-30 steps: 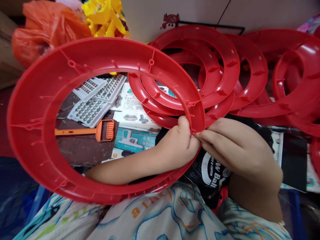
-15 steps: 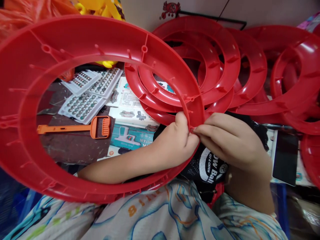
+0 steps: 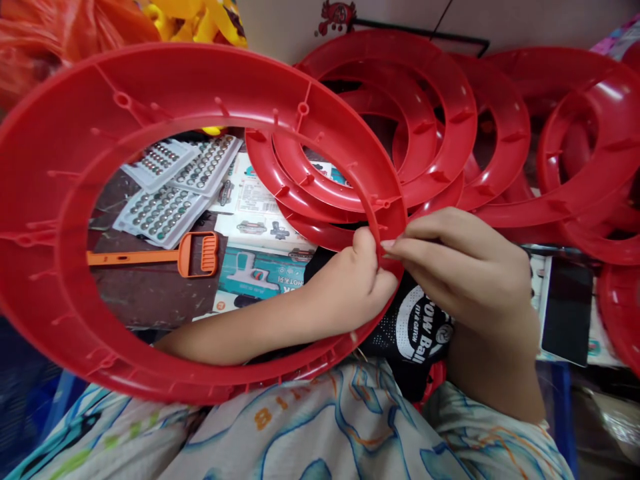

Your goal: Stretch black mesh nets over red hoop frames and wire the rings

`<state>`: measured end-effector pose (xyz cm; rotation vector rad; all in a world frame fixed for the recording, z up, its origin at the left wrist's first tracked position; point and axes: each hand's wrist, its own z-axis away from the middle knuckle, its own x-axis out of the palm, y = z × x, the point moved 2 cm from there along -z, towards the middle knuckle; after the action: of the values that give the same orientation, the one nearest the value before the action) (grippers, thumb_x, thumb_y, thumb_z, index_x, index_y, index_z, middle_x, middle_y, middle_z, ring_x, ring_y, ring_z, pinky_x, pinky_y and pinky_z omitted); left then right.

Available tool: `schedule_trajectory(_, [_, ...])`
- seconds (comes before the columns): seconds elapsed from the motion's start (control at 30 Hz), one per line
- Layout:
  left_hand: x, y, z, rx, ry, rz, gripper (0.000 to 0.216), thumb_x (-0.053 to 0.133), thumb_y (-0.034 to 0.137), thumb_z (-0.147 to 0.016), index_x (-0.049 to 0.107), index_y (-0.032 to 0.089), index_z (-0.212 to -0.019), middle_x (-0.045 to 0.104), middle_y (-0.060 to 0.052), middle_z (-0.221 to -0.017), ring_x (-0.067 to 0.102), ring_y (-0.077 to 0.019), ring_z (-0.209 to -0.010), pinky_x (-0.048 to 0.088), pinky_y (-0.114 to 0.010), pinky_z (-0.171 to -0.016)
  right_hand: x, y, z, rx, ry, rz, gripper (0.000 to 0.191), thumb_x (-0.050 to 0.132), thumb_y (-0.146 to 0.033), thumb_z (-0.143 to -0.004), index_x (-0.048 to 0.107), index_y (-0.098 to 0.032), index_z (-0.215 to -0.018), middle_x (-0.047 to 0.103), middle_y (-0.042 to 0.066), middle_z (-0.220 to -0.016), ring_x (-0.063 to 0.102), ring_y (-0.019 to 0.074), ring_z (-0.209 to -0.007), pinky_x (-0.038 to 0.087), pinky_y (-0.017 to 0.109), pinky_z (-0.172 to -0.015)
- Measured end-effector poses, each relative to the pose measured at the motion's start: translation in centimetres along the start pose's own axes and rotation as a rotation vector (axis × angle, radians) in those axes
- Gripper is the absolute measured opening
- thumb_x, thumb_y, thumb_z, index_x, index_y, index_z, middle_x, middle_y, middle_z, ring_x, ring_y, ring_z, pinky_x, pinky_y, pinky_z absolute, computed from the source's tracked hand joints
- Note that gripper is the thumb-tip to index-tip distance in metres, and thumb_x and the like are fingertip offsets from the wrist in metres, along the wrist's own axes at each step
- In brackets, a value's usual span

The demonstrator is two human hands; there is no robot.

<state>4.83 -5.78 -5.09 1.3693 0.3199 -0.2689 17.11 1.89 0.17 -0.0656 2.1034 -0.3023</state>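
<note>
Since half a second ago the big red ring (image 3: 40, 220) has dropped slightly in the frame and shifted right, and the right hand (image 3: 465, 273) has lifted a little, its fingertips now meeting the ring's inner band from the right. The left hand (image 3: 350, 287) reaches through the ring's opening, its arm crossing the lower middle of the frame, and is curled closed around that same band at centre right. The right hand's thumb and forefinger are pressed together, pinching at something small on the band's edge; what it is cannot be made out. Both hands work one spot, so the change looks like a small re-grip.

Behind, more red rings (image 3: 440, 107) lean overlapped across the upper right. Through the opening show trays of button cells (image 3: 160, 213), an orange tool (image 3: 195, 255) and printed cards (image 3: 260, 273) on the surface.
</note>
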Motion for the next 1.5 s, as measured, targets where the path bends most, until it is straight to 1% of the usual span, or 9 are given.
schedule_trajectory(0.3, [0.4, -0.2, 0.5, 0.069, 0.021, 0.115, 0.021, 0.048, 0.025, -0.081, 0.028, 0.024, -0.086, 0.049, 0.003, -0.067, 0.048, -0.0142, -0.057, 0.036, -0.028, -0.051, -0.2, 1.0, -0.1, 0.124, -0.006, -0.051, 0.005, 0.063, -0.015, -0.088, 0.066, -0.019, -0.090, 0.066, 0.004, -0.088, 0.064, 0.0133, -0.080, 0.052, 0.025, -0.068])
schedule_trajectory(0.5, [1.8, -0.6, 0.7, 0.220, 0.075, 0.559, 0.036, 0.054, 0.021, -0.086, 0.039, 0.020, -0.120, 0.062, -0.007, -0.111, 0.063, -0.0167, -0.102, 0.054, -0.031, -0.085, -0.2, 1.1, 0.1, 0.126, 0.029, -0.038, 0.008, 0.061, -0.013, -0.089, 0.066, -0.018, -0.089, 0.070, 0.002, -0.091, 0.065, 0.0119, -0.082, 0.051, 0.023, -0.071])
schedule_trajectory(0.57, [2.1, -0.6, 0.6, 0.229, 0.054, 0.633, 0.043, 0.055, 0.022, -0.088, 0.035, 0.019, -0.126, 0.063, -0.006, -0.106, 0.064, -0.0142, -0.095, 0.054, -0.027, -0.081, -0.1, 1.2, 0.2, 0.120, 0.020, -0.033, 0.007, 0.061, -0.012, -0.088, 0.067, -0.017, -0.088, 0.070, 0.003, -0.090, 0.066, 0.0123, -0.082, 0.051, 0.024, -0.071])
schedule_trajectory(0.7, [1.8, -0.7, 0.2, 0.221, 0.032, 0.540, 0.050, 0.050, 0.021, -0.090, 0.022, 0.020, -0.132, 0.061, 0.002, -0.087, 0.057, -0.0091, -0.065, 0.049, -0.024, -0.064, 0.0, 1.5, 0.2, 0.128, 0.036, -0.018, 0.004, 0.063, -0.018, -0.089, 0.067, -0.018, -0.087, 0.070, 0.002, -0.087, 0.066, 0.0121, -0.078, 0.051, 0.024, -0.067])
schedule_trajectory(0.87, [1.2, -0.7, -0.1, 0.118, 0.054, 0.217, 0.040, 0.050, 0.014, -0.080, 0.027, 0.020, -0.112, 0.054, 0.004, -0.075, 0.051, -0.0112, -0.059, 0.040, -0.026, -0.057, -0.6, 1.8, 0.4, 0.071, 0.183, 0.087, 0.001, 0.064, -0.020, -0.088, 0.066, -0.020, -0.088, 0.070, 0.003, -0.087, 0.065, 0.0138, -0.080, 0.053, 0.027, -0.070])
schedule_trajectory(1.03, [0.9, 0.0, 0.0, 0.090, -0.020, 0.097, 0.031, 0.049, 0.016, -0.079, 0.024, 0.023, -0.095, 0.050, 0.004, -0.072, 0.051, -0.0132, -0.060, 0.038, -0.027, -0.056, -0.8, 1.7, 0.5, -0.049, 0.038, 0.144, 0.004, 0.060, -0.018, -0.091, 0.064, -0.016, -0.091, 0.065, 0.006, -0.088, 0.061, 0.0155, -0.082, 0.052, 0.028, -0.073])
schedule_trajectory(1.23, [1.0, 0.2, 0.5, 0.060, -0.087, 0.004, 0.033, 0.050, 0.020, -0.080, 0.024, 0.020, -0.101, 0.047, 0.005, -0.069, 0.049, -0.0147, -0.057, 0.038, -0.029, -0.052, -0.3, 2.0, 0.3, -0.035, 0.008, 0.072, 0.006, 0.057, -0.017, -0.092, 0.062, -0.016, -0.090, 0.063, 0.005, -0.088, 0.058, 0.0139, -0.081, 0.049, 0.027, -0.071])
schedule_trajectory(1.37, [1.6, -0.1, 0.5, 0.107, -0.163, 0.309, 0.040, 0.054, 0.020, -0.084, 0.030, 0.018, -0.115, 0.058, -0.004, -0.092, 0.060, -0.0152, -0.075, 0.051, -0.029, -0.064, -0.5, 2.5, 0.3, -0.008, -0.020, -0.052, 0.006, 0.056, -0.017, -0.093, 0.061, -0.018, -0.089, 0.062, 0.002, -0.089, 0.057, 0.0116, -0.081, 0.049, 0.025, -0.072])
schedule_trajectory(1.5, [1.8, -0.1, -0.1, 0.181, -0.070, 0.674, 0.027, 0.062, 0.021, -0.084, 0.040, 0.019, -0.098, 0.060, -0.005, -0.107, 0.063, -0.0127, -0.099, 0.054, -0.024, -0.083, -0.8, 2.7, 0.4, 0.011, -0.020, -0.084, 0.007, 0.056, -0.016, -0.093, 0.061, -0.018, -0.088, 0.062, 0.002, -0.089, 0.057, 0.0111, -0.081, 0.049, 0.026, -0.074])
